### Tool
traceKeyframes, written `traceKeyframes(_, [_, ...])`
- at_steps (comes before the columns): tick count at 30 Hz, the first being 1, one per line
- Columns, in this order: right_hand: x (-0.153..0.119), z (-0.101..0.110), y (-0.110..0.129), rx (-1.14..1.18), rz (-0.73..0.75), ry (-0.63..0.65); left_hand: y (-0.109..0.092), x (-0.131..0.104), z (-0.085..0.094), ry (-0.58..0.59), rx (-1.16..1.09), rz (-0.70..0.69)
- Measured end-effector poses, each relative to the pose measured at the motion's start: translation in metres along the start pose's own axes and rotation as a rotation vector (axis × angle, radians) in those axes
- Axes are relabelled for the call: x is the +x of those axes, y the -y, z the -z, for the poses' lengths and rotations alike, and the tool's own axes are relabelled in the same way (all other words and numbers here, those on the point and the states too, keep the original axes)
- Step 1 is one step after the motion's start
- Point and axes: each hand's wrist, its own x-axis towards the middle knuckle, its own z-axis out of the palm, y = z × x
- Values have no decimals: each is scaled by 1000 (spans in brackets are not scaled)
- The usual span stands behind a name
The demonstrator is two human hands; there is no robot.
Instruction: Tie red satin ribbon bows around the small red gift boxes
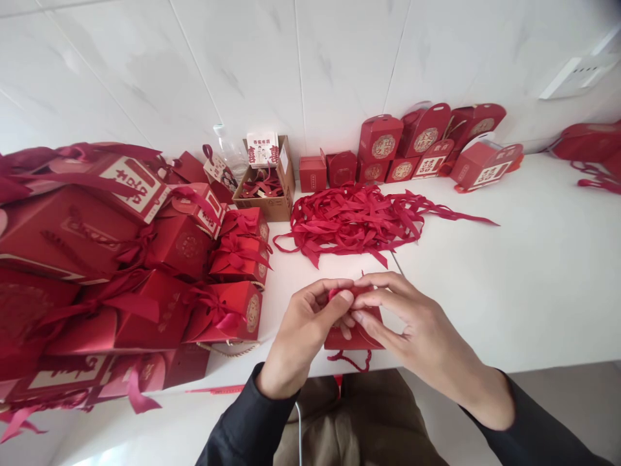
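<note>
Near the table's front edge sits a small red box (356,338), partly covered by both hands. Above it my left hand (310,323) pinches a bit of red ribbon (334,294) between thumb and fingers. My right hand (412,317) meets it from the right, its fingertips pressed together at the same ribbon over the box top. The fingers hide most of the ribbon there. A dark red cord (356,362) hangs from the box's near side over the table edge.
A heap of red ribbons (359,220) lies behind the hands. Red boxes with bows (150,310) are piled at the left. A cardboard box (279,206) with tags stands at the back, beside a row of red boxes (381,139) along the wall.
</note>
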Motion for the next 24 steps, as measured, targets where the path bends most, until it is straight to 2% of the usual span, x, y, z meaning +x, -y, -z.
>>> traceKeyframes(5, [0,6,3,121,-215,67,-2,-3,0,-5,44,-12])
traceKeyframes(10, [7,4,3,172,-325,157,-2,-4,-1,-44,203,-112])
traceKeyframes(15, [10,2,1,236,-399,160,6,-7,-2,-153,564,-336])
traceKeyframes(18, [8,3,0,302,-437,185,14,-8,-4,-242,794,-517])
traceKeyframes(24, [11,8,0,363,-483,253,31,-9,-7,-326,907,-804])
